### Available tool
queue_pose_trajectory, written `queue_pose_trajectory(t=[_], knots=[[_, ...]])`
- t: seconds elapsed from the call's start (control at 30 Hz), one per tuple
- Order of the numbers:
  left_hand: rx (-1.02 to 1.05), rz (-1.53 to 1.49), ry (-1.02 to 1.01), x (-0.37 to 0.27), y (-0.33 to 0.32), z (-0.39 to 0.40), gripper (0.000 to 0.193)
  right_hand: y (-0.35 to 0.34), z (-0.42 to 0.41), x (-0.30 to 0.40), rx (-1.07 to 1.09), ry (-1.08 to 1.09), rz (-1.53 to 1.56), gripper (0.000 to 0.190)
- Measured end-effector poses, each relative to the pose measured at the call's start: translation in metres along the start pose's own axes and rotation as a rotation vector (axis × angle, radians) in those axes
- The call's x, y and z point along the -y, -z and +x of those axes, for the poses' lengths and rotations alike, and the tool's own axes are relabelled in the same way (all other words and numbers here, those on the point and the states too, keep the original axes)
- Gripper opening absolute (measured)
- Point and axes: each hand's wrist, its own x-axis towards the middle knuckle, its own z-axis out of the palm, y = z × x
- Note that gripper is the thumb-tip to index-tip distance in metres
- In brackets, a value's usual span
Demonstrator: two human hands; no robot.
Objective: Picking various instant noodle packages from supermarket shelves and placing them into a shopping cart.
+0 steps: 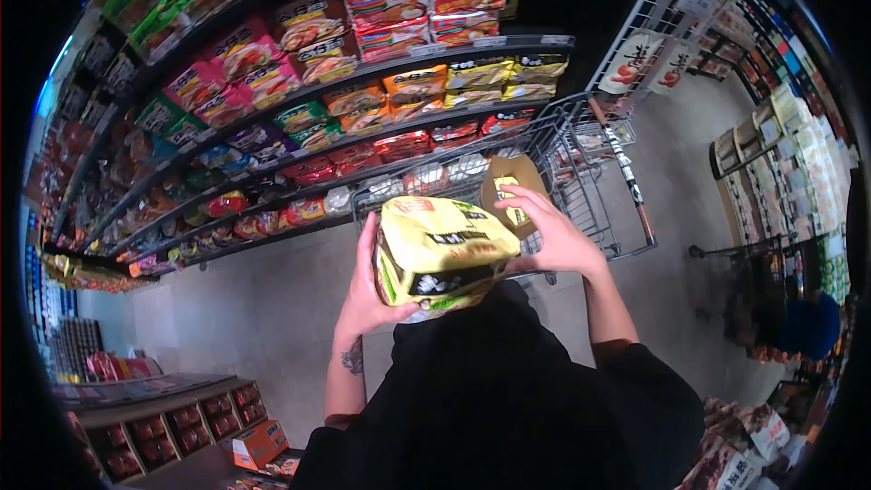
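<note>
A yellow multipack of instant noodles [442,231] is held up in front of my chest, above the near side of a metal shopping cart [585,197]. My left hand [364,299] grips its left end, with the thumb along the lower front edge. My right hand [561,231] cups the right end with spread fingers, the thumb by the near corner and the fingertips by the far edge. Beneath that hand, an open brown carton [527,173] stands in the cart, with a yellow-and-black packet or label [510,201] showing. The underside of the multipack is hidden.
Shelves [306,88] of bagged instant noodles run along the far side. The cart handle [620,163] is at the right. A display with red packs [184,422] stands at the lower left. Bagged goods [735,446] lie at the lower right, below a blurred person [803,327].
</note>
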Motion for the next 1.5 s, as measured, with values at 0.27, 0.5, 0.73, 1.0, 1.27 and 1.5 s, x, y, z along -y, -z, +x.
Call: queue_pose_trajectory(t=[0.27, 0.5, 0.73, 1.0, 1.27, 1.5], knots=[[0.413, 0.269, 0.027, 0.013, -0.045, 0.047, 0.133, -0.001, -0.012, -0.012, 0.14, 0.171, -0.073, 0.126], [0.702, 0.266, 0.013, 0.027, -0.102, 0.125, 0.135, 0.025, -0.053, -0.05, -0.031, -0.106, 0.038, 0.116], [0.437, -0.345, 0.372, 0.183, -0.167, 0.181, 0.08, 0.029, -0.088, -0.12, -0.465, -0.392, -0.26, 0.11], [-0.021, -0.205, 0.681, 0.314, -0.22, 0.185, 0.036, 0.026, -0.036, -0.201, -0.622, -0.464, -0.122, 0.104], [-0.151, -0.142, 0.642, 0.324, -0.215, 0.17, 0.035, -0.025, 0.053, -0.278, -0.902, -0.37, -0.17, 0.105], [-0.182, -0.136, 0.746, 0.325, -0.218, 0.16, 0.048, -0.066, 0.049, -0.292, -0.735, -0.627, -0.175, 0.103]])
